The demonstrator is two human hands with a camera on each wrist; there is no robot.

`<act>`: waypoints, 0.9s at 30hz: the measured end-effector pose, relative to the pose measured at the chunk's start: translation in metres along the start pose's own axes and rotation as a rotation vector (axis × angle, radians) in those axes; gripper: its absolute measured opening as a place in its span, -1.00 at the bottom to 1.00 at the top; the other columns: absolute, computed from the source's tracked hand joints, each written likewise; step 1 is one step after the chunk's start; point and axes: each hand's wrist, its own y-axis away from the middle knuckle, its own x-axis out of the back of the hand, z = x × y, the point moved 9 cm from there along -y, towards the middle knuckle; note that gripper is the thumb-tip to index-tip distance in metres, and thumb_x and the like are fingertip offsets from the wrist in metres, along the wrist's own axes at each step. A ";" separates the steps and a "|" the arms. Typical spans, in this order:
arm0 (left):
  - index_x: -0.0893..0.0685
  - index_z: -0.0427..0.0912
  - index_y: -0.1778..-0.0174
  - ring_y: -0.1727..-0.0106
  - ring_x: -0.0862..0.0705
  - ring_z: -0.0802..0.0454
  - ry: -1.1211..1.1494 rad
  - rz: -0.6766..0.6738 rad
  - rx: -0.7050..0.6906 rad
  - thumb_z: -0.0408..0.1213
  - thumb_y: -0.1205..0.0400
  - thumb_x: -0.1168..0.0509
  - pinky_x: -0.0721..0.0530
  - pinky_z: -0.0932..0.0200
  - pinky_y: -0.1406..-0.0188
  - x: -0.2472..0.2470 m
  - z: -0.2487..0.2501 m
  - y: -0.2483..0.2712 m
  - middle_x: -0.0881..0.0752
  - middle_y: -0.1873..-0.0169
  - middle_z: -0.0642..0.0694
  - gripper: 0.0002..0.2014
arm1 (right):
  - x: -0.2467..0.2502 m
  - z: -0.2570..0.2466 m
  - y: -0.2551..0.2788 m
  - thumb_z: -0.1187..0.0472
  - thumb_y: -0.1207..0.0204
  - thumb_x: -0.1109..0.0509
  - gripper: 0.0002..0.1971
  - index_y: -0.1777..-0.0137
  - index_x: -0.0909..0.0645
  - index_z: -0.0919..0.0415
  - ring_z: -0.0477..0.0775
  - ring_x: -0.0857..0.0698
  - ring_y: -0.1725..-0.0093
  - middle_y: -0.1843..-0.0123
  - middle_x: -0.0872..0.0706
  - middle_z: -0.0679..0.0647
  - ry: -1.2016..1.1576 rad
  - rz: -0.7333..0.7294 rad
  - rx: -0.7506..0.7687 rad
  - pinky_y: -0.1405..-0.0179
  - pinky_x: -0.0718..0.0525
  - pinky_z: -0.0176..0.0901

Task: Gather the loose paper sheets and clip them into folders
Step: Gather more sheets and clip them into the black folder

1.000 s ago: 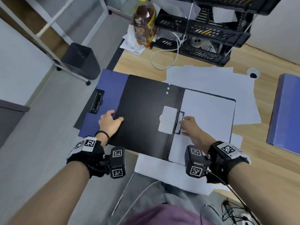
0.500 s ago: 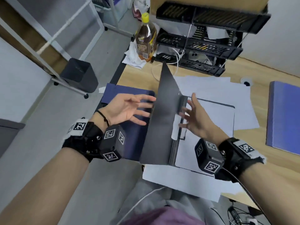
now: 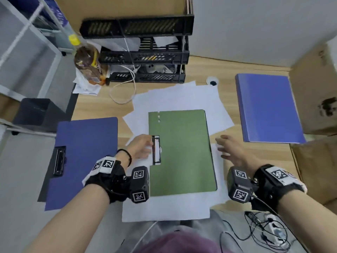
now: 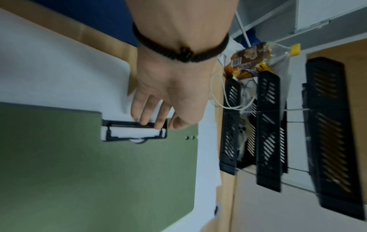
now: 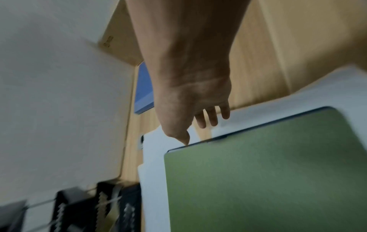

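Observation:
A closed green folder point(image 3: 182, 152) lies flat in the middle of the desk, on top of loose white sheets point(image 3: 178, 97). Its black clip point(image 3: 156, 150) sits on the left edge with white paper showing through. My left hand point(image 3: 141, 147) rests beside that clip, and the left wrist view shows its fingertips point(image 4: 148, 120) touching the clip's point(image 4: 135, 131) outer bar. My right hand point(image 3: 231, 150) hovers with spread fingers at the folder's right edge, holding nothing; in the right wrist view the thumb point(image 5: 182, 135) is near the green cover's point(image 5: 268, 180) edge.
A blue clip folder point(image 3: 85, 152) lies at the desk's left edge and overhangs it. A second blue folder point(image 3: 268, 108) lies at right beside cardboard boxes point(image 3: 315, 92). Behind stand a black tray rack point(image 3: 145, 57), a bottle point(image 3: 89, 64) and a white cable point(image 3: 124, 95).
The folder's cover swung up from the left and came down to the right, so the folder is now closed, green side up. My left hand moved to the clip, my right hand out to the right edge.

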 end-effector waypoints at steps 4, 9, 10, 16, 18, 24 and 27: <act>-0.54 -0.17 -0.26 0.20 -0.67 -0.05 0.000 0.076 0.150 -0.17 -0.71 -0.16 -0.62 0.09 0.16 0.007 -0.041 -0.005 -0.69 0.11 -0.02 -0.74 | -0.015 0.036 -0.011 0.16 -0.67 -0.23 -0.86 -0.12 -0.60 0.11 0.01 -0.62 -0.01 0.05 -0.66 -0.03 -0.016 -0.168 -0.131 -0.11 -0.50 -0.04; -0.58 -0.14 -0.05 0.29 -0.51 -0.04 -0.042 0.030 0.109 -0.22 -0.68 -0.20 -0.44 0.19 0.34 -0.017 -0.033 -0.002 -0.59 0.11 -0.15 -0.88 | -0.025 0.029 -0.016 0.20 -0.63 -0.27 -0.90 0.09 -0.59 0.07 -0.08 -0.54 0.21 0.36 -0.64 -0.18 0.048 -0.182 -0.075 0.10 -0.40 -0.18; -0.56 -0.14 -0.04 0.28 -0.49 -0.04 -0.050 0.033 0.096 -0.21 -0.67 -0.23 -0.47 0.18 0.30 -0.018 -0.032 -0.002 -0.55 0.10 -0.18 -0.89 | -0.024 0.028 -0.016 0.21 -0.63 -0.26 -0.83 0.20 -0.56 0.06 -0.10 -0.50 0.27 0.51 -0.60 -0.25 0.051 -0.182 -0.080 0.11 -0.37 -0.18; -0.59 -0.05 -0.27 0.04 -0.70 0.08 0.059 -0.054 -0.146 -0.32 -0.67 -0.30 -0.65 0.16 0.04 -0.038 -0.002 0.007 -0.74 0.03 0.02 -0.74 | -0.028 0.021 -0.025 0.18 -0.62 -0.28 -0.88 0.17 -0.54 0.09 -0.07 -0.38 0.33 0.41 -0.57 -0.12 -0.055 -0.175 -0.078 0.23 -0.31 -0.19; -0.57 -0.06 -0.31 0.07 -0.72 0.11 0.084 -0.074 -0.234 -0.32 -0.67 -0.29 -0.68 0.15 0.04 -0.048 0.023 0.013 -0.75 0.07 0.04 -0.71 | -0.022 0.018 -0.030 0.15 -0.61 -0.31 -0.86 -0.10 -0.46 0.13 -0.07 -0.47 0.27 0.15 -0.59 -0.01 -0.091 -0.124 -0.034 0.30 -0.34 -0.18; -0.67 -0.01 -0.22 -0.11 -0.72 -0.15 0.128 -0.104 -0.307 -0.20 -0.63 -0.35 -0.65 -0.17 -0.22 -0.098 0.088 0.009 -0.74 -0.18 -0.19 -0.76 | 0.030 0.014 -0.032 0.08 -0.66 -0.31 -0.67 -0.34 -0.53 0.23 0.09 -0.77 -0.04 -0.15 -0.78 0.11 -0.368 -0.132 0.022 0.14 -0.69 -0.14; -0.72 0.06 -0.16 -0.27 -0.66 -0.24 0.097 -0.113 -0.310 0.00 -0.51 -0.43 -0.51 -0.36 -0.38 -0.145 0.110 -0.012 -0.72 -0.24 -0.19 -0.69 | 0.083 0.034 -0.030 0.14 -0.64 -0.35 -0.82 -0.12 -0.55 0.24 0.04 -0.79 0.28 0.10 -0.76 0.13 -0.510 -0.063 -0.024 0.37 -0.72 -0.19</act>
